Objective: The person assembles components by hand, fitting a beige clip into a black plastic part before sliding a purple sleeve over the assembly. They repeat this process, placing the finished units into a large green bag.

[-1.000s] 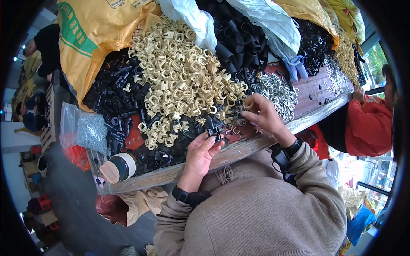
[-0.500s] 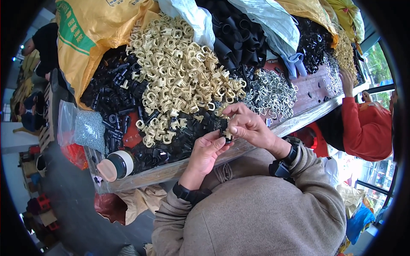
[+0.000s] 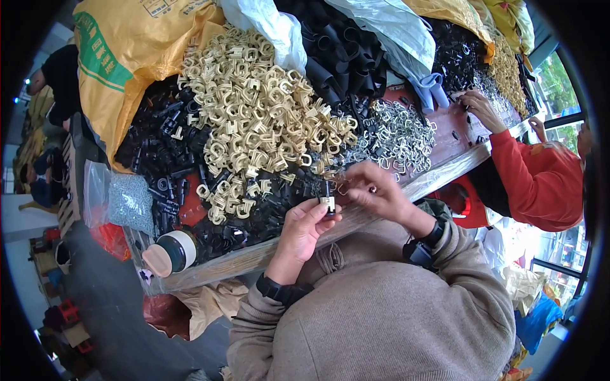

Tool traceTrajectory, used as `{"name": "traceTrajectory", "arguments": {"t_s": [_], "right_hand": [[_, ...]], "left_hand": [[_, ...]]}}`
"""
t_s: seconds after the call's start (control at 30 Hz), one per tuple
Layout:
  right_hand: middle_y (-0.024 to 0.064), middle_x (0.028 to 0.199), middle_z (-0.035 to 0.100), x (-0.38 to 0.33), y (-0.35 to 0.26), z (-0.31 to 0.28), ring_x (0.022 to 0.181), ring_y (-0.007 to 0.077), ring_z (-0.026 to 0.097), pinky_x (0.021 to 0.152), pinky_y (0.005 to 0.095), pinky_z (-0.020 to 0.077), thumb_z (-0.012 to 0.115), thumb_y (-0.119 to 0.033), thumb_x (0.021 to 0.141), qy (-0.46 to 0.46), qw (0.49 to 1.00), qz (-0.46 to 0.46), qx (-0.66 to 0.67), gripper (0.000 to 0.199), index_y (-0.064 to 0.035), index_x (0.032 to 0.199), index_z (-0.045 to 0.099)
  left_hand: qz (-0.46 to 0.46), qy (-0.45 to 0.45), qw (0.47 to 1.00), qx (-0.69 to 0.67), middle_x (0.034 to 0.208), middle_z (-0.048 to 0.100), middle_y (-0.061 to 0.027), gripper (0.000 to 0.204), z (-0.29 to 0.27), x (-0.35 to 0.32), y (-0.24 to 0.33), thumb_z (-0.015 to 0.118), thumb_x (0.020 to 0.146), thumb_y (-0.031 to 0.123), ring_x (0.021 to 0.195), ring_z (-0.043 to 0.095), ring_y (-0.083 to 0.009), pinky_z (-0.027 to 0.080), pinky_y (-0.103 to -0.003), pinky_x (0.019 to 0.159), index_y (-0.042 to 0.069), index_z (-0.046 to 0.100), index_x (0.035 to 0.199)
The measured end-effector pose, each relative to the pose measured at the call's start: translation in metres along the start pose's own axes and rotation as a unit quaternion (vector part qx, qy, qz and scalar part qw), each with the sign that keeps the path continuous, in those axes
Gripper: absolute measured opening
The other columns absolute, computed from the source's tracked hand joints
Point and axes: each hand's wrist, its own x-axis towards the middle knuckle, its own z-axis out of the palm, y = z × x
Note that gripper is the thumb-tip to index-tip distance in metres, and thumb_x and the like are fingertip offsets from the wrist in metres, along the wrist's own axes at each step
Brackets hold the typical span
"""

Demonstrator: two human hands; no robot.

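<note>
Left hand [image 3: 304, 227]: pinches a small cream-and-black clip [image 3: 328, 203] at the tabletop [image 3: 254, 255] edge.
Right hand [image 3: 376, 190]: fingers closed on a metal ring [image 3: 344, 188], just beside the clip.
Behind: cream clip heap [image 3: 260, 120].

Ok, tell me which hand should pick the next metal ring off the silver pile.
Probably the right hand. It sits beside the silver ring pile with its fingertips seemingly free, while the left hand is farther away and pinches a small beige-and-black clip.
</note>
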Motion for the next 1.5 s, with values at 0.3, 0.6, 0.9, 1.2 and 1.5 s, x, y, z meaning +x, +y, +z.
{"name": "traceTrajectory", "arguments": {"t_s": [0.3,0.6,0.9,1.2,1.5], "right_hand": [[0.0109,0.086,0.051,0.015,0.050,-0.052,0.075,0.0288,0.052,0.062,0.0340,0.0430,0.058,-0.009,0.071,0.135,0.867,-0.146,-0.458,0.018,-0.0038,0.088,0.054],[0.0106,0.076,0.050,-0.014,0.038,-0.059,0.069,0.0297,0.052,0.058,0.0370,0.0424,0.058,-0.012,0.071,0.127,0.903,-0.063,-0.405,0.017,-0.0052,0.086,0.053],[0.0110,0.073,0.053,-0.022,0.043,-0.058,0.068,0.0289,0.054,0.056,0.0352,0.0430,0.056,-0.015,0.074,0.014,0.896,-0.009,-0.443,0.016,-0.0053,0.085,0.052],[0.0073,0.076,0.055,-0.003,0.008,-0.034,0.068,0.0157,0.055,0.058,0.0281,0.0431,0.051,-0.011,0.081,0.027,0.985,0.090,-0.144,0.010,-0.0029,0.086,0.053],[0.0041,0.083,0.056,0.003,-0.007,0.001,0.076,0.0087,0.052,0.065,0.0228,0.0429,0.056,-0.010,0.081,-0.100,0.976,-0.138,0.134,0.013,-0.0001,0.090,0.055]], "left_hand": [[0.012,-0.013,1.000,0.008,0.087,0.060,-0.0115,0.023,0.002,0.004,-0.002,0.054,0.080,0.016,0.071,0.059,-0.0149,0.049,-0.020,0.061,-0.003,0.054,0.093],[0.017,0.017,0.999,-0.021,0.087,0.060,-0.0121,0.023,-0.003,0.004,-0.001,0.056,0.079,0.016,0.071,0.059,-0.0143,0.049,-0.020,0.061,-0.002,0.053,0.094],[0.011,0.003,1.000,-0.022,0.087,0.060,-0.0114,0.023,0.001,0.009,-0.003,0.056,0.080,0.016,0.071,0.059,-0.0136,0.048,-0.020,0.061,-0.002,0.053,0.094],[0.004,-0.003,1.000,-0.012,0.088,0.059,-0.0125,0.022,0.003,0.005,-0.001,0.054,0.080,0.013,0.073,0.058,-0.0154,0.049,-0.020,0.062,-0.001,0.052,0.097],[-0.020,-0.041,0.999,-0.016,0.090,0.059,-0.0089,0.021,0.010,0.006,-0.002,0.057,0.079,0.012,0.076,0.060,-0.0159,0.050,-0.021,0.065,0.000,0.053,0.097]]}}
